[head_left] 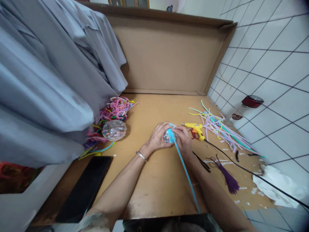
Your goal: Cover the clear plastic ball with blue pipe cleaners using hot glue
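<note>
Between my hands, above the middle of the table, is a small clear ball [166, 138] with coloured bits showing in it. My left hand [158, 134] curls round its left side, a metal bangle [141, 156] on that wrist. Blue pipe cleaner lies in bands over the top of the ball. From there a long blue pipe cleaner [183, 164] runs down toward the table's front edge. The fingers of my right hand [183, 138] pinch the blue pipe cleaner against the ball's right side; the fingertips are partly hidden.
Right of my hands lies a yellow glue gun [196, 128] with a black cord. Loose pipe cleaners [217, 129], a purple bundle [227, 175], white tissue [277, 185] and a red-lidded jar [243, 111] are farther right. At left are another clear ball [114, 130], tangled pipe cleaners [118, 108] and a black phone [84, 190].
</note>
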{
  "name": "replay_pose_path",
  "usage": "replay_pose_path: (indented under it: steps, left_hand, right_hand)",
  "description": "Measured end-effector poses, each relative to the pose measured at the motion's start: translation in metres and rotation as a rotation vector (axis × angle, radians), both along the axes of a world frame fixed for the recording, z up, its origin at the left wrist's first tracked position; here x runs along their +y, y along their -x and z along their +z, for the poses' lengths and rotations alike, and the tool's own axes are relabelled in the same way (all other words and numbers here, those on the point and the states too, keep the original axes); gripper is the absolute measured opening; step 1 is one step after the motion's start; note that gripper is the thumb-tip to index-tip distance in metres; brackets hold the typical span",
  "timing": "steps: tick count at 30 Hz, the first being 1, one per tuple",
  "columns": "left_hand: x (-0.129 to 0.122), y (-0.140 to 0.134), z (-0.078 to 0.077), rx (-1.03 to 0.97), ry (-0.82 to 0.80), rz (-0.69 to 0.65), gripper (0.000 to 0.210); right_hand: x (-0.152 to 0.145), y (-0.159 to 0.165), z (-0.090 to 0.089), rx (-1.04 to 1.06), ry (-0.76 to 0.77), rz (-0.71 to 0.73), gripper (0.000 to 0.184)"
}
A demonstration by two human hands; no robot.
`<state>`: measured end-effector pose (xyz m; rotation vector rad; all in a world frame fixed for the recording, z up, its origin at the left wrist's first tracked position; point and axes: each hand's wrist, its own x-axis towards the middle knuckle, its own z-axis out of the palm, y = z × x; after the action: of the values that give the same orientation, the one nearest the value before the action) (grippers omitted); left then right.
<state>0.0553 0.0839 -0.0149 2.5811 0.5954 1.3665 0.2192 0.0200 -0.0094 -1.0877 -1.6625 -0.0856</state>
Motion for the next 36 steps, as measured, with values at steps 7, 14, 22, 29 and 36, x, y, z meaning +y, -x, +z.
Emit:
replay_pose_path:
  steps: [7, 14, 22, 29, 36]
  left_hand:
    - [0.000, -0.001, 0.001, 0.014, 0.001, -0.024, 0.074]
    - [0.000, -0.001, 0.001, 0.033, 0.011, -0.028, 0.073]
    - [-0.002, -0.002, 0.000, -0.005, -0.004, -0.045, 0.074]
    - [-0.001, -0.003, 0.001, -0.022, -0.001, -0.050, 0.073]
    - [0.001, -0.002, -0.002, -0.008, 0.043, -0.060, 0.074]
  right_hand:
    - [-0.002, 0.000, 0.007, 0.027, 0.067, 0.036, 0.032]
    - [-0.010, 0.002, 0.020, 0.096, 0.179, 0.064, 0.023]
    - [-0.007, 0.003, 0.014, 0.256, 0.183, 0.068, 0.016]
    - [-0.004, 0.000, 0.011, 0.411, 0.287, 0.121, 0.019]
    - [-0.002, -0.002, 0.013, 0.448, 0.343, 0.149, 0.017]
